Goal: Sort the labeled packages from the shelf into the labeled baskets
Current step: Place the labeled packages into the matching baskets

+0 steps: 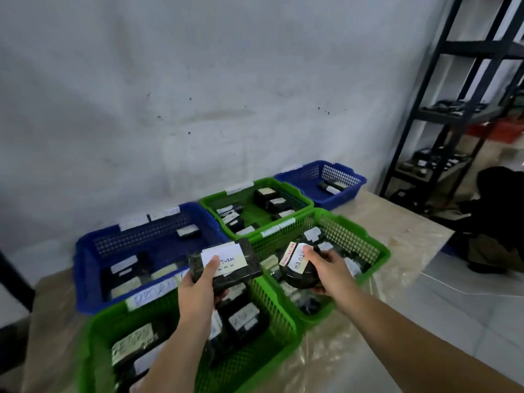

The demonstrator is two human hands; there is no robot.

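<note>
The flat black package (225, 262), labeled something like "RETURN", sat pinched in my left hand (200, 290) above the near green basket (93, 336), while my right hand (326, 268) curled around a round black package (297, 272) over the right green basket (380, 251).

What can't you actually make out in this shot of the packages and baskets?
- Head view: the left hand thumb covers the first letters on the flat package; only "TURN" reads.
- The right hand thumb hides the start of the word on the round package.
- Basket labels, such as the one on the big blue basket, are too blurred to read.
- The shelf is cut off by the right edge.
</note>
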